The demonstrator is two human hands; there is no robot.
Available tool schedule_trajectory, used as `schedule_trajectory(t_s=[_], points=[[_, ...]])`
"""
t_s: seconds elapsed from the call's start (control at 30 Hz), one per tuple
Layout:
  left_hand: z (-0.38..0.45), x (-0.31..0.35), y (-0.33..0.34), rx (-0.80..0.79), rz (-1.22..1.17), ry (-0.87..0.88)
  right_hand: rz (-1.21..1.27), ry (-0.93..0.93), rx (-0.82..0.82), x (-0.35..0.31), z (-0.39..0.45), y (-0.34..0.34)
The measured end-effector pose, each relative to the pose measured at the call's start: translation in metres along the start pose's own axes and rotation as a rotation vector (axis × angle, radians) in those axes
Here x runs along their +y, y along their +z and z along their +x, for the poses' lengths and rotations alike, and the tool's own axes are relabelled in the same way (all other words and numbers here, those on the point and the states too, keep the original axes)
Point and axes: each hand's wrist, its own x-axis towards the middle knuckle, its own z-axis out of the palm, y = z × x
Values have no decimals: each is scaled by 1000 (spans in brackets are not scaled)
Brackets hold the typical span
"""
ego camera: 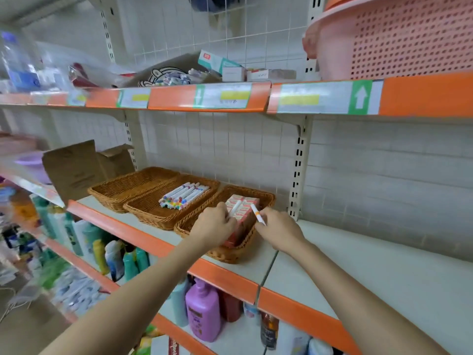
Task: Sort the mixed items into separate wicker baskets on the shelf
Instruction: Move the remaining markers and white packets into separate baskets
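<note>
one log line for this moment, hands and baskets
left hand: holds pen | right hand: holds pen | both over right basket of boxes | middle basket: pens | left basket: bare

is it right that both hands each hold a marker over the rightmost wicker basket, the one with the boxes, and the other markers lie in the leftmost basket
Not quite. The other markers lie in the middle basket, not the leftmost basket, which shows nothing inside in the head view. The rest holds: the left hand and the right hand each hold a marker over the rightmost wicker basket with the boxes.
</note>
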Motion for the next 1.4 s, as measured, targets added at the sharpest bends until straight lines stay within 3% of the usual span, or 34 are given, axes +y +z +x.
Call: schedule_trajectory(t_s=[0.37,0.67,0.9,1.4], points=[[67,-71,-12,-58,56,-21,-48,-48,-53,-47,79,42],[127,-178,-43,-41,1,-14,-6,59,-36,-123,143,107],[163,-243,-56,-154,18,25,-20,170,-25,-157,178,142],[235,-224,-20,-195,-76,176,-208,225,-89,-143,262,148]])
